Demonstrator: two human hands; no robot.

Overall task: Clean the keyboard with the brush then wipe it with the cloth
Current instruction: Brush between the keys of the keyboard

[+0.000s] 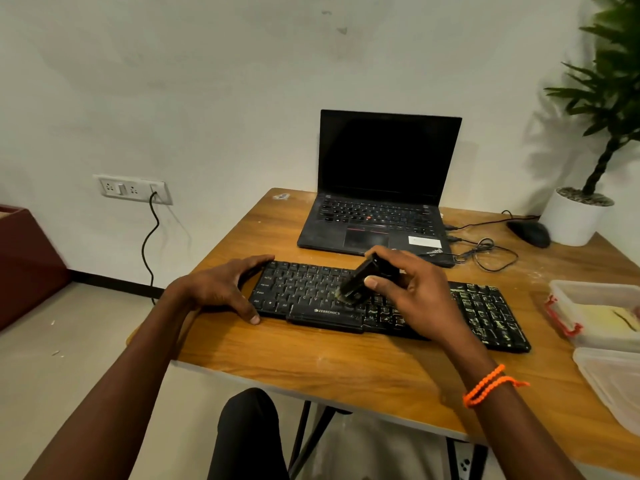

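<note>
Two hands share the job: the left hand [221, 289], fingers spread, braces the long black dusty keyboard's [388, 306] left end on the wooden table [311, 368], presumably against sliding, while the right hand [412, 289] pinches a small black brush [358, 280], bristles angled onto the middle keys.

Even, soft indoor light; plant [609, 81] shadow on wall [207, 81], edges bowed, brush [356, 282] perhaps motion-blurred.
</note>
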